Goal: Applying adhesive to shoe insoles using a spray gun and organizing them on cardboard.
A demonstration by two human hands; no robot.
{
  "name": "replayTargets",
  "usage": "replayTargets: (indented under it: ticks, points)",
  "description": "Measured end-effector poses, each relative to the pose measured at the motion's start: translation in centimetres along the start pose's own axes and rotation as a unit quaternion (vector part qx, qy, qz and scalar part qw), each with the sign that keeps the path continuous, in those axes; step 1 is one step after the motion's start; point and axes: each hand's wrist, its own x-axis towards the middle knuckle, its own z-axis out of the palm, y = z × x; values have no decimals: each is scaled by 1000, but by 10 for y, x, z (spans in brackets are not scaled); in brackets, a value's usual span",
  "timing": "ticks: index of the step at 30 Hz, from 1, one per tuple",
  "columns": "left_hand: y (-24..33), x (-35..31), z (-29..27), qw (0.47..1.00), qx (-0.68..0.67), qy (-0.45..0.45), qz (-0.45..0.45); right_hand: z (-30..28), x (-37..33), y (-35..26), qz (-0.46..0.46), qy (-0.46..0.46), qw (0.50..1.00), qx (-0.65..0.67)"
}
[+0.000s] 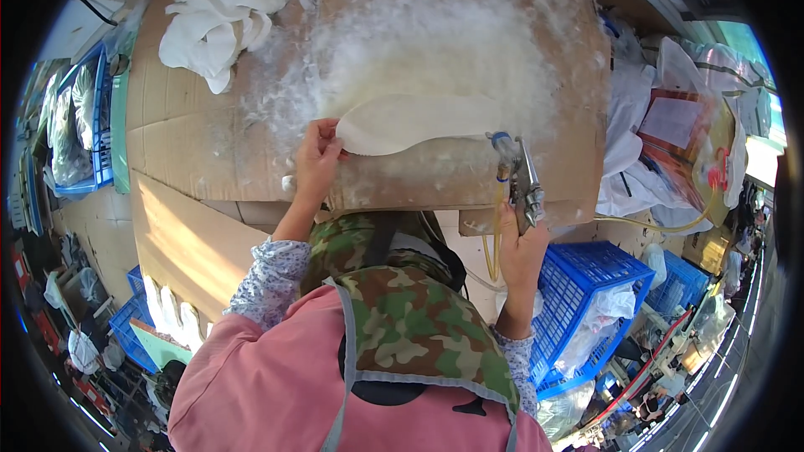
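Observation:
A white insole-shaped piece (419, 124) lies sideways near the front of a cardboard-covered table (180, 130). My left hand (317, 161) is closed on its left end, with fingertips at the edge. In my right hand (523, 244) is a metal spray gun (526, 182), its nozzle end close to the piece's right end. A thin yellowish hose (495, 243) hangs from the gun. White fluffy residue (435, 42) coats the cardboard behind the piece. Part of my right hand's grip is hidden by the gun.
Crumpled white pieces (222, 25) are heaped at the table's far left. Blue plastic crates (578, 301) stand at the lower right, with another crate (102, 125) at the left. White plastic bags (645, 188) crowd the table's right side. Several white sole-shaped pieces (174, 318) stand at the lower left.

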Motion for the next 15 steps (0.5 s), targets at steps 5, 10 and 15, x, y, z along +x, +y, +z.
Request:
replayTargets:
  ticks: [5,10,15]
  points:
    - [0,-2,1,1000,0,-11,6,-8,1,0,34,21,999,7]
    - [11,-8,5,998,-69,4,-1,-15,-2,9,46,26,999,2]
    - [91,-48,7,964,-260,46,-21,-30,-18,46,152,41,985,75]
